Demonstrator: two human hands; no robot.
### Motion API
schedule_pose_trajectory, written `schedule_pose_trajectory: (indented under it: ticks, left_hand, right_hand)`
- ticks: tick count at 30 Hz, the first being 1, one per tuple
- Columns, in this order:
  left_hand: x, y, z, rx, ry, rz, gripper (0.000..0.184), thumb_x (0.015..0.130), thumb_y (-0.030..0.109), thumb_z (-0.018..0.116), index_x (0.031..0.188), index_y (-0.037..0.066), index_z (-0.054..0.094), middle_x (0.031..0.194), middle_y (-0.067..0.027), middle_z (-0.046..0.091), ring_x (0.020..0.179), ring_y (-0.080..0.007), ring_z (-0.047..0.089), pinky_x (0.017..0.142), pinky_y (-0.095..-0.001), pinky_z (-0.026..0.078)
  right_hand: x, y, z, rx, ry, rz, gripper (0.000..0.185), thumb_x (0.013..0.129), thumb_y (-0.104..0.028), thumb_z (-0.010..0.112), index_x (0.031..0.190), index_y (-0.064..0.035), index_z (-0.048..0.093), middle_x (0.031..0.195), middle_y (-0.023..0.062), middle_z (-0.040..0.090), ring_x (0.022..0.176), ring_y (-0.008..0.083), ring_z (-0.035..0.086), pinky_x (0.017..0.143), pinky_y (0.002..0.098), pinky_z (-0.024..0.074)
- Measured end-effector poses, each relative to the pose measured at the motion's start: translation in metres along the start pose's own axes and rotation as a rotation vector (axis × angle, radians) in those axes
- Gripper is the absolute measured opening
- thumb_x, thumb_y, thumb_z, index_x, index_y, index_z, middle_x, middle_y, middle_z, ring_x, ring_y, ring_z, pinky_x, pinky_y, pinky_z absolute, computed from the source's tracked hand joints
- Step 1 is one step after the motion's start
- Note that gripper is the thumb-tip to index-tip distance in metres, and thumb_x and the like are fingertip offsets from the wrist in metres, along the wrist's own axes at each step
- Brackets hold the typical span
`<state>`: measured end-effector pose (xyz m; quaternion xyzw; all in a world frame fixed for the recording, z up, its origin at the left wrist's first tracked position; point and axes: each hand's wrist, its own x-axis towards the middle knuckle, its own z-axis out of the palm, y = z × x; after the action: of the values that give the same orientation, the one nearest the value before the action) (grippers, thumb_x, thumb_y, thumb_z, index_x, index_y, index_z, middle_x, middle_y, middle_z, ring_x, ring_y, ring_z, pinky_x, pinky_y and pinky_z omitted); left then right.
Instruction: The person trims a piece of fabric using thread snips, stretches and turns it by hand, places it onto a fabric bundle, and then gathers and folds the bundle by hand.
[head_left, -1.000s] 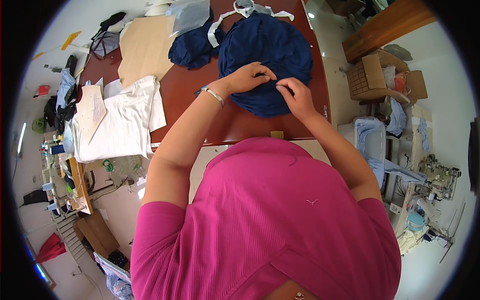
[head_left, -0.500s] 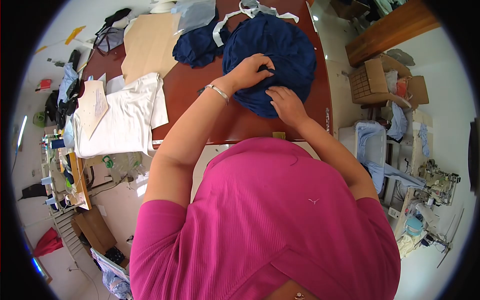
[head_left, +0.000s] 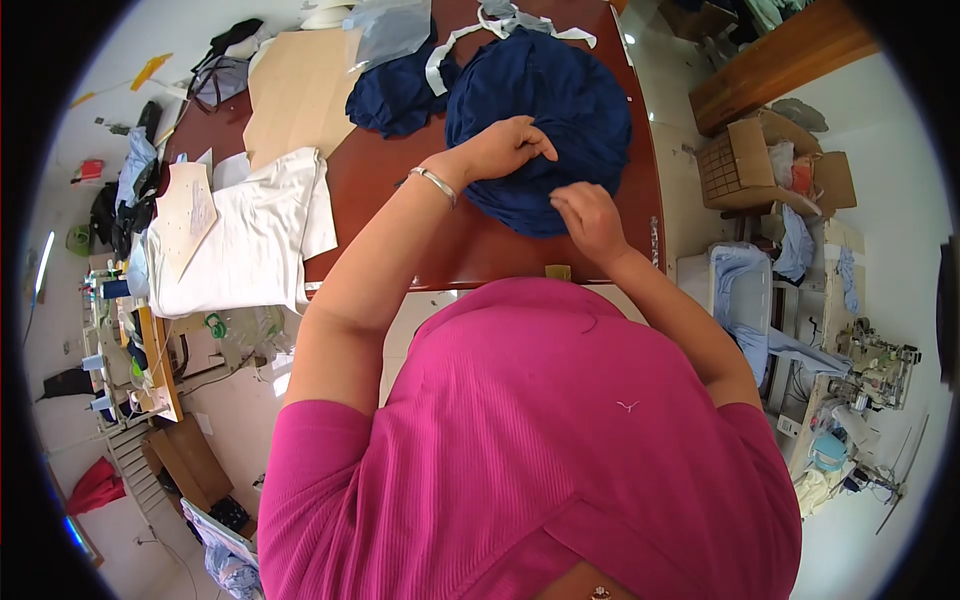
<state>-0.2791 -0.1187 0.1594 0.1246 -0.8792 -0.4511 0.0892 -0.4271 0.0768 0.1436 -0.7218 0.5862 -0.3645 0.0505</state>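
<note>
A large round heap of gathered navy cloth [head_left: 560,85] lies on the dark red table [head_left: 380,215]. My left hand [head_left: 505,148], with a silver bracelet at the wrist, rests over the middle of the heap, its fingers bent down and closed on the cloth. Nearer the front edge, my right hand [head_left: 595,222] has its fingertips pinched together at the heap's lower right side, on the same cloth. The exact folds between the fingers are too small to make out. A smaller navy bundle [head_left: 392,95] sits to the left of the heap.
White cloth [head_left: 255,235] lies at the table's left with a card pattern piece [head_left: 188,215] on it. Beyond are brown paper [head_left: 300,85], a clear plastic bag [head_left: 390,35] and white strips [head_left: 450,50]. To the right stand a cardboard box [head_left: 740,165] and a sewing machine [head_left: 880,365].
My right hand has drawn slightly right and down toward the table's front edge. My left hand has shifted a little downward, its fingers now pointing more to the right. The heap stays in place.
</note>
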Motion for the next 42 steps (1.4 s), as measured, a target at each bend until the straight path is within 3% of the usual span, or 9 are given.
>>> schedule_pose_trajectory:
  ticks: [1,4,8,11,15,20,29,35,42]
  left_hand:
    - [0.000,-0.003,0.001,-0.020,-0.046,0.007,0.020,0.093,0.016,0.063,0.109,0.010,0.073,0.129,-0.0259,0.058,0.136,-0.0426,0.043,0.115,-0.0406,0.033]
    - [-0.007,0.004,0.008,-0.077,-0.082,-0.072,0.026,0.092,0.020,0.065,0.112,0.004,0.069,0.115,-0.0126,0.069,0.129,-0.0313,0.050,0.123,-0.0431,0.018]
    - [-0.011,0.014,0.009,0.168,0.017,-0.012,0.027,0.085,0.021,0.074,0.107,0.005,0.069,0.114,-0.0190,0.067,0.137,-0.0405,0.043,0.113,-0.0436,0.035]
    - [-0.007,0.001,0.019,0.173,0.172,0.031,0.024,0.083,0.016,0.075,0.103,0.005,0.069,0.112,-0.0199,0.067,0.130,-0.0399,0.049,0.103,-0.0440,0.043]
    - [-0.006,0.000,0.012,0.088,0.253,0.030,0.018,0.084,0.012,0.072,0.101,0.006,0.070,0.108,-0.0147,0.066,0.114,-0.0319,0.059,0.096,-0.0377,0.047]
    - [-0.004,0.014,-0.002,-0.076,0.253,0.050,0.012,0.087,0.005,0.067,0.099,0.006,0.069,0.107,-0.0096,0.065,0.100,-0.0224,0.062,0.091,-0.0310,0.047]
    - [0.001,0.005,-0.002,0.054,0.151,-0.012,0.018,0.092,0.002,0.058,0.098,0.010,0.073,0.115,-0.0131,0.066,0.138,-0.0379,0.043,0.114,-0.0408,0.034]
    - [-0.002,-0.011,0.003,0.050,-0.048,0.026,0.020,0.090,0.013,0.065,0.109,0.010,0.070,0.117,-0.0192,0.065,0.135,-0.0397,0.044,0.119,-0.0433,0.028]
    - [-0.008,0.005,0.010,0.224,0.105,0.001,0.025,0.083,0.019,0.074,0.105,0.008,0.068,0.128,-0.0241,0.056,0.123,-0.0439,0.052,0.102,-0.0412,0.045]
  right_hand:
    - [0.005,0.000,-0.001,0.020,0.029,0.060,0.007,0.090,-0.009,0.064,0.093,-0.0041,0.066,0.088,0.0105,0.067,0.085,0.0305,0.064,0.077,0.0391,0.0473]
    - [0.030,0.005,-0.001,0.081,0.119,0.057,0.008,0.090,-0.011,0.063,0.093,-0.0047,0.066,0.085,0.0115,0.065,0.083,0.0331,0.063,0.073,0.0422,0.0476]
    - [0.044,0.008,0.003,0.051,0.068,0.056,0.007,0.089,-0.011,0.063,0.094,-0.0059,0.064,0.088,0.0101,0.065,0.086,0.0314,0.063,0.075,0.0417,0.0475]
    - [0.039,0.005,0.004,-0.122,0.235,-0.086,0.010,0.086,-0.011,0.066,0.095,-0.0077,0.063,0.094,0.0080,0.065,0.091,0.0290,0.062,0.078,0.0411,0.0462]
    - [0.006,0.004,0.011,-0.070,-0.026,-0.105,0.022,0.080,-0.011,0.072,0.098,-0.0072,0.062,0.101,0.0078,0.064,0.097,0.0292,0.062,0.082,0.0414,0.0457]
    - [-0.014,0.015,0.029,-0.110,-0.043,0.007,0.016,0.084,-0.011,0.068,0.099,-0.0044,0.065,0.105,0.0085,0.067,0.099,0.0293,0.063,0.087,0.0398,0.0471]
    - [-0.015,0.016,0.015,0.042,-0.062,0.030,0.007,0.091,-0.013,0.063,0.092,-0.0059,0.067,0.098,0.0072,0.069,0.095,0.0274,0.064,0.082,0.0394,0.0472]
    - [0.015,0.004,-0.002,0.067,0.046,0.091,0.009,0.091,-0.013,0.063,0.088,-0.0052,0.063,0.085,0.0097,0.066,0.082,0.0307,0.064,0.075,0.0415,0.0467]
    - [0.049,0.011,0.005,-0.074,0.156,0.029,0.008,0.088,-0.014,0.066,0.087,-0.0076,0.060,0.086,0.0082,0.064,0.081,0.0293,0.062,0.074,0.0417,0.0448]
